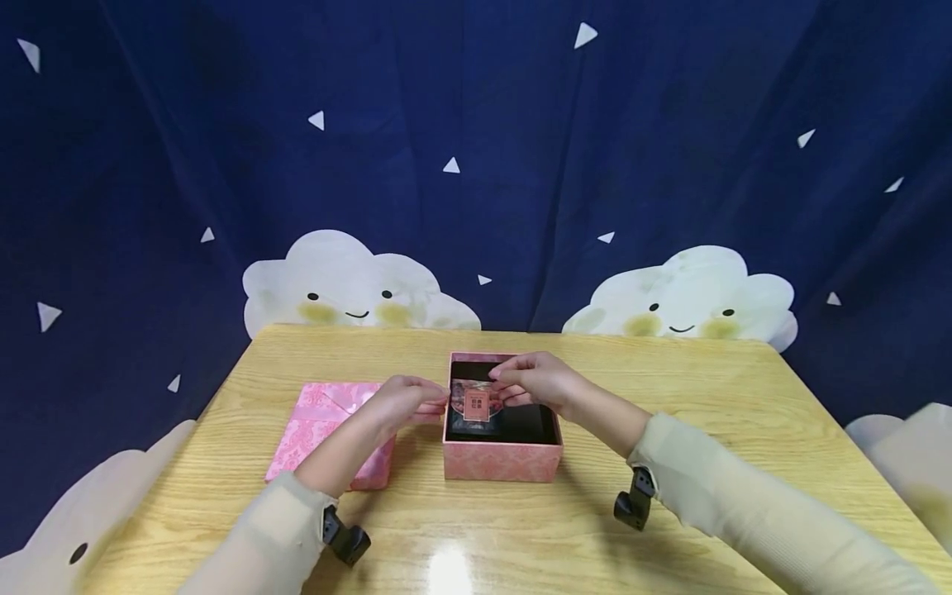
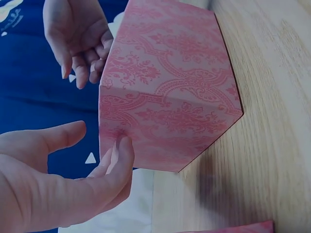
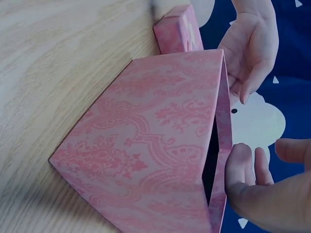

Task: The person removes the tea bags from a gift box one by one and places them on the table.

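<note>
Because the left hand's (image 1: 405,401) relaxed fingers only lie at the left wall of the pink box (image 1: 502,463), mid-counter (image 1: 402,537), a bump from the right hand (image 1: 539,380), loosely bent and apparently empty above it, could slide it; careless dipping might crease the dark packet (image 1: 477,405) inside, at left.

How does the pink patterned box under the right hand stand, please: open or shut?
Open: the head view shows the pink patterned box uncovered, its black interior visible.
</note>
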`<action>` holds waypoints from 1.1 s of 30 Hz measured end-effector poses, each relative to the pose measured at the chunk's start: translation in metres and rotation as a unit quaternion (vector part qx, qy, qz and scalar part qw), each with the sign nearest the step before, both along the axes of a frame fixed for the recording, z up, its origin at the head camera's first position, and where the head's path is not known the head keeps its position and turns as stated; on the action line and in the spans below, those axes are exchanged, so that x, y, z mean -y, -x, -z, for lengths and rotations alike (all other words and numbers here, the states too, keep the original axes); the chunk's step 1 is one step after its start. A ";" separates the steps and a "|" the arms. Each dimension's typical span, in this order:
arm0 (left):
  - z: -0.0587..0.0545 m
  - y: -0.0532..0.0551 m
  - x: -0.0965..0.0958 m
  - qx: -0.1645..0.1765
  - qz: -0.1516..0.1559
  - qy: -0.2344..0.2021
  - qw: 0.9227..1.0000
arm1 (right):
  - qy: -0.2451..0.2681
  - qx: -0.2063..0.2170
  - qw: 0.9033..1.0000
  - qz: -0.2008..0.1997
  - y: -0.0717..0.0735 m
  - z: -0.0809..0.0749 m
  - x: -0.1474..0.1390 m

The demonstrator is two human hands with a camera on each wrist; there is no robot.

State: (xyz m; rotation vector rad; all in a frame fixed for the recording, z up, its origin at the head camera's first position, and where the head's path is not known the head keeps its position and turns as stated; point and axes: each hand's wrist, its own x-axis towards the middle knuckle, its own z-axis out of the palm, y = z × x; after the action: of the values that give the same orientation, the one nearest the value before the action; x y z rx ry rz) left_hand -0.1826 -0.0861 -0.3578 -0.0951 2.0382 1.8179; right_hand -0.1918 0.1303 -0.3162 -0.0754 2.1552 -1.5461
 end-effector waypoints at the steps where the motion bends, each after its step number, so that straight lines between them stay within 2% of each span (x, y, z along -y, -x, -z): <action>1: 0.001 0.001 0.001 0.004 0.004 -0.003 1.000 | 0.005 0.007 1.000 -0.001 0.001 0.000 0.000; 9: 0.002 0.010 0.005 0.037 0.018 -0.026 0.999 | 0.036 0.053 0.998 -0.009 0.010 -0.001 0.001; 15: 0.005 0.013 0.011 0.050 0.028 -0.026 0.998 | 0.060 0.109 0.991 0.038 0.019 0.002 0.005; 21: 0.005 0.014 0.009 0.048 0.030 -0.020 0.998 | 0.060 0.158 0.982 0.084 0.027 0.007 0.008; 28: 0.004 0.012 0.007 0.037 0.027 -0.011 0.999 | 0.043 0.178 0.980 0.084 0.031 0.017 0.013; 33: 0.006 0.009 0.003 0.021 0.026 -0.013 0.999 | 0.019 0.182 0.975 0.125 0.025 0.025 0.016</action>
State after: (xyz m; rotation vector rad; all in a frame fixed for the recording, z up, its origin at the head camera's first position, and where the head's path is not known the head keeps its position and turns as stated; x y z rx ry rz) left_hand -0.1915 -0.0889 -0.3641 -0.0708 1.9704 1.7951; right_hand -0.2172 0.1141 -0.3409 0.4489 1.8958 -1.5914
